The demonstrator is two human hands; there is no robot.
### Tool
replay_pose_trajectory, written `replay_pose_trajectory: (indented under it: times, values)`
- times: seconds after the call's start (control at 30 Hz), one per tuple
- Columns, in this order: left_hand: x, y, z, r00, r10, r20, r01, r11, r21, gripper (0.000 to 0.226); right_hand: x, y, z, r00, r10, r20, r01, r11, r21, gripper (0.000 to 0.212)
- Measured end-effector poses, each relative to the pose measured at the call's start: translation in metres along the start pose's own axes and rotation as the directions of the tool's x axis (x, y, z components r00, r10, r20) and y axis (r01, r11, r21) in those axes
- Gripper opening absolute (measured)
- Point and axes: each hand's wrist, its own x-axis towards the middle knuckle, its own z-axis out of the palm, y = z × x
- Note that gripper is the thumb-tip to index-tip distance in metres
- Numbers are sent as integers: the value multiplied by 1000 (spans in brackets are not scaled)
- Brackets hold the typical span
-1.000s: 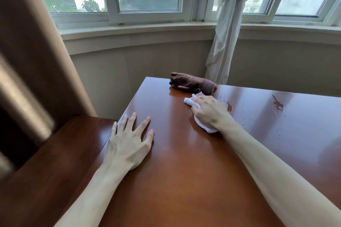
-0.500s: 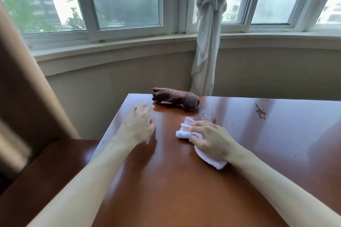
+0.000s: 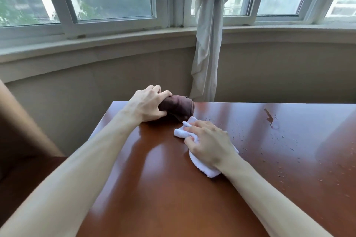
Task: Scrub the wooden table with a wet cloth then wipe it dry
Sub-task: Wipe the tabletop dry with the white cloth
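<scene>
Head view: we judged the rolled dark-brown cloth (image 3: 178,107), at the glossy wooden table's (image 3: 154,188) twelve-o'clock edge, soft and light, best taken round its middle; our left hand (image 3: 147,105) curled round its nine-o'clock end; our right hand (image 3: 209,143) pressed the crumpled white cloth (image 3: 204,169), fingers bent over it.

Our glossy wooden table (image 3: 158,188) and what sits on it.
We see a rolled brown cloth (image 3: 178,107) at the far left corner, and a white cloth (image 3: 204,167) spread just in front of it, the two about touching. To the right, a dark spill (image 3: 269,118) and scattered droplets (image 3: 285,152) speckle the surface.
</scene>
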Motion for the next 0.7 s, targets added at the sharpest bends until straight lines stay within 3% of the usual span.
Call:
replay_pose_trajectory:
  times: [0.13, 0.27, 0.33, 0.4, 0.5, 0.6, 0.7]
  values:
    - [-47, -4, -23, 961, -266, -74, 265, 964, -29, 49, -4, -6, -9, 999, 19, 28, -19, 1000, 14, 44]
    - [-100, -26, -35, 827, -553, -101, 546, 833, -91, 48, -11, -16, -10, 999, 33, 42, -32, 999, -20, 45]
    - [-116, -33, -34, 757, -654, -12, 651, 755, -80, 55, -15, -30, -6, 999, 14, 41, -14, 1000, -14, 44]
    - [-120, -35, -30, 723, -680, 121, 689, 723, -51, 65, -22, -52, 1, 995, -73, 65, 74, 997, -1, 46]
    - [-111, -43, -27, 722, -661, 203, 688, 716, -118, 65, -25, -78, 13, 975, -212, 73, 209, 977, 39, 59]
    - [-95, -59, -18, 739, -624, 255, 671, 715, -198, 54, 3, -83, 19, 972, -223, 70, 219, 974, 58, 65]
    - [-78, -66, -5, 752, -622, 217, 659, 718, -225, 47, 53, -78, 28, 982, -167, 87, 164, 986, 39, 56]
